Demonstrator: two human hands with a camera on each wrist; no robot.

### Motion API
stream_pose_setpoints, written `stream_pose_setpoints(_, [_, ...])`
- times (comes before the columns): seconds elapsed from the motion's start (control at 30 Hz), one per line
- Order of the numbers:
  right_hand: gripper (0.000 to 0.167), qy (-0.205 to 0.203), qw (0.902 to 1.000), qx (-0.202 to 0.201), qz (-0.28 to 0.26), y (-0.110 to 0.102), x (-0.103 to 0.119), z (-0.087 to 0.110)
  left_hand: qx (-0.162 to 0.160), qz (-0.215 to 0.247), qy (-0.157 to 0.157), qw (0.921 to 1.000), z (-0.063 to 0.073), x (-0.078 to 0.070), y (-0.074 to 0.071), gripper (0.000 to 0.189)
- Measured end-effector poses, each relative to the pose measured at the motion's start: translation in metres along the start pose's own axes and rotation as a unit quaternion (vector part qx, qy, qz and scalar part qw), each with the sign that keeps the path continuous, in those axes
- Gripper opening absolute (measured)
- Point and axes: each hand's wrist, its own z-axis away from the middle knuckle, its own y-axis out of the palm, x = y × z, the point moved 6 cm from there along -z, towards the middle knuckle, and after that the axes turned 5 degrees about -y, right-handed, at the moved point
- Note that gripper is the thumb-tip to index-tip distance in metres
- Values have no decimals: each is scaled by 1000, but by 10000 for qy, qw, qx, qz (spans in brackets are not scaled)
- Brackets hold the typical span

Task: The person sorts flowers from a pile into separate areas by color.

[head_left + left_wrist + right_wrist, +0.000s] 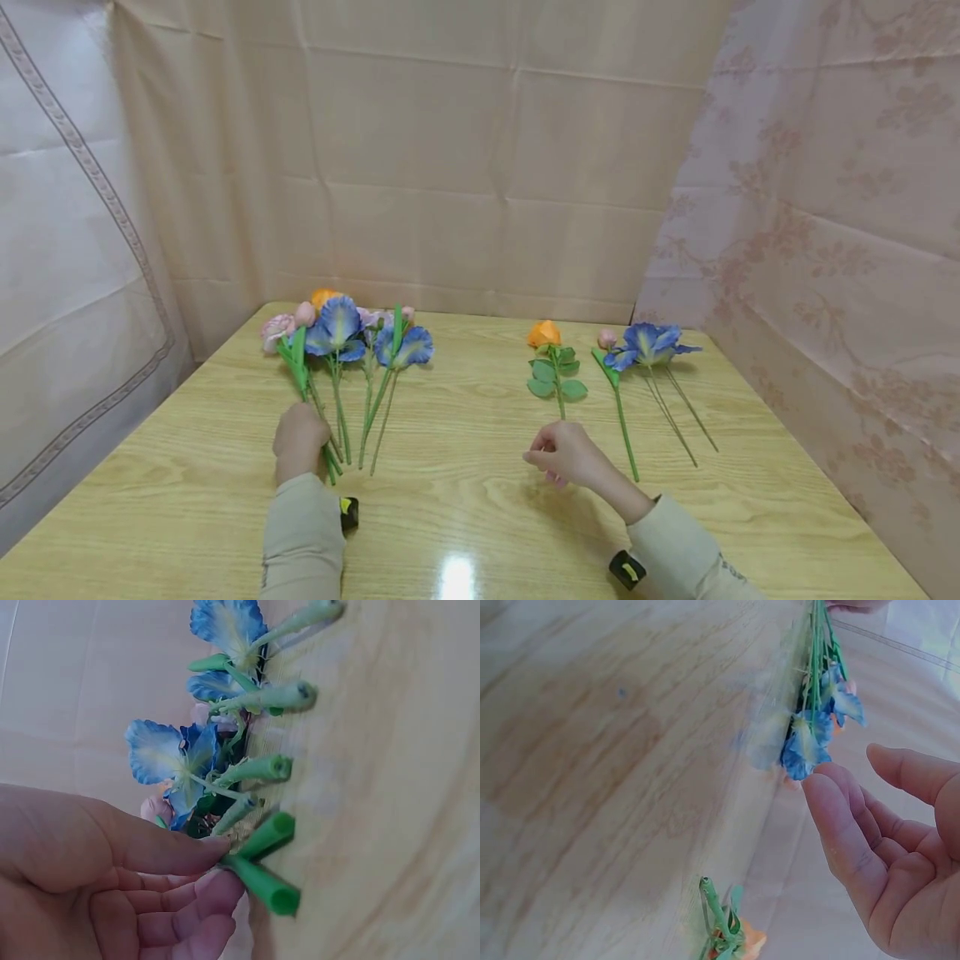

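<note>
My left hand [300,435] pinches a thick green stem [262,883] between thumb and fingertips. It belongs to the bunch of flowers at the left of the table, where a pink tulip [305,314], blue irises [337,323], a pale pink flower [277,328] and part of an orange flower [325,297] lie together. Beside the held stem is another thick green one [271,831]. My right hand [570,454] hovers over the table near the stem of an orange rose [544,334]. In the right wrist view, its thumb and fingers stand apart with nothing between them.
Right of the rose lie another pink tulip [607,338] and a blue iris bloom [651,343] with thin stems pointing toward me. The wooden table [465,433] ends at a beige curtain [420,167] behind, with a patterned cloth [840,233] along the right.
</note>
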Motion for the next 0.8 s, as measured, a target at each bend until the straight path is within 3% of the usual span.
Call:
stream_pose_setpoints(0.13, [14, 65, 10000, 32, -13, 1, -2, 0, -36, 356, 117, 9993, 3, 2, 0, 13])
stream_pose_setpoints(0.4, [14, 67, 9999, 46, -121, 2, -4, 0, -69, 630, 131, 9979, 1, 3, 0, 13])
stream_pose_setpoints(0.8, [13, 99, 9999, 90, -80, 3, -5, -1, -505, 403, 644, 9958, 3, -11, -14, 26])
